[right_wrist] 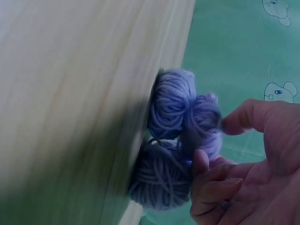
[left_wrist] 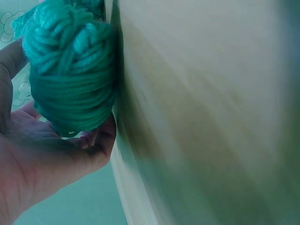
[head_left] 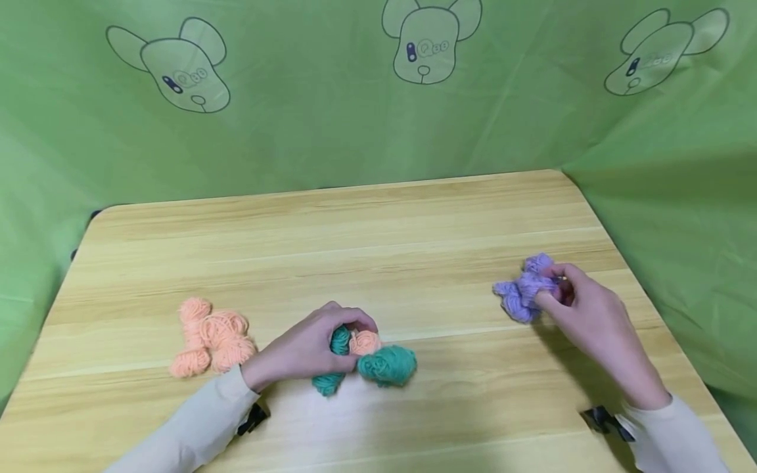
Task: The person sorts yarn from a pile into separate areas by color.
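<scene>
In the head view, my left hand curls over a small cluster at the table's centre. Its thumb and fingertips grip a peach yarn ball there. Green yarn balls lie close around it; one of them fills much of the left wrist view and hides the peach ball. To the right, my right hand pinches a purple yarn ball between thumb and fingers. That ball rests against other purple yarn balls on the table.
A pile of peach yarn balls lies on the left of the wooden table, just beyond my left wrist. Green curtain with printed animal heads hangs behind and beside the table. Dark straps show at both wrists.
</scene>
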Demonstrator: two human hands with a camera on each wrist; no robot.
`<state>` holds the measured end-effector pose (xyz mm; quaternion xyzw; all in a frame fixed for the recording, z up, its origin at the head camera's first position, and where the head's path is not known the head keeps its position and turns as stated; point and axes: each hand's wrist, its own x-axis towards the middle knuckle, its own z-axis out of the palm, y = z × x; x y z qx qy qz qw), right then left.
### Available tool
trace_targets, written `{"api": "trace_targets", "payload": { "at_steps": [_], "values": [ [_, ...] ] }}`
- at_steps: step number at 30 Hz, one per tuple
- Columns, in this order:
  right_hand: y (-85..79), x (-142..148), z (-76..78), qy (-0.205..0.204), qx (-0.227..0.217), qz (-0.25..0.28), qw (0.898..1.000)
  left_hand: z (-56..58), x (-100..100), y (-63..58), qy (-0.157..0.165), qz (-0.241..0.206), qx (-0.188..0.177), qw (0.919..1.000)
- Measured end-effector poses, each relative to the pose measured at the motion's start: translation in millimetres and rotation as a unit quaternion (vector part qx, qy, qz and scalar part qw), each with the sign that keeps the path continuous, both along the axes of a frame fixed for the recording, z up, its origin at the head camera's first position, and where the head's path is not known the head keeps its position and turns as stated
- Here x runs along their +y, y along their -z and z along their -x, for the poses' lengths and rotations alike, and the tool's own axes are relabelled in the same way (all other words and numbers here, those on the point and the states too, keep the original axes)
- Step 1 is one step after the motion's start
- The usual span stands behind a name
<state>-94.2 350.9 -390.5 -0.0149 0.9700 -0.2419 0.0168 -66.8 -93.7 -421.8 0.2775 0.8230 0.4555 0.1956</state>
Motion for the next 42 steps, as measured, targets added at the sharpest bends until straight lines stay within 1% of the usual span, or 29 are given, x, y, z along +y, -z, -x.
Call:
{"api": "trace_targets", "payload": {
  "at_steps": [5, 8, 13, 18, 24, 28, 35, 42],
  "values": [
    [-0.7, -1.7, -1.4, 0.002, 0.014, -0.006, 1.000, -0.7, 0.9, -1.5, -0.012, 0.001, -0.008, 0.9999],
    [-0.3, -2.3, -2.3, 0.007, 0.027, 0.000, 1.000, -1.3, 0.8, -3.1, -0.022, -0.002, -0.014, 0.9997],
    [0.6, -2.8, -4.6, 0.014, 0.049, 0.011, 0.999, -1.9, -0.6, -3.1, -0.035, -0.013, -0.013, 0.9992],
    [1.5, -2.2, -6.4, 0.015, 0.057, 0.018, 0.998, -2.2, -1.7, -2.2, -0.052, -0.025, -0.009, 0.9983],
    [2.0, -2.7, -7.8, 0.014, 0.068, 0.025, 0.997, -2.9, -2.5, -4.0, -0.075, -0.030, -0.011, 0.9966],
    [0.9, -5.2, -8.5, 0.021, 0.078, 0.032, 0.996, -2.8, -3.3, -3.6, -0.087, -0.034, -0.002, 0.9956],
    [0.6, -9.8, -8.2, 0.029, 0.111, 0.041, 0.993, -2.9, -4.8, -2.4, -0.116, -0.046, 0.010, 0.9921],
    [-2.1, -23.1, -2.6, 0.031, 0.159, 0.055, 0.985, -3.0, -8.6, -3.2, -0.138, -0.075, 0.001, 0.9876]
  ]
}}
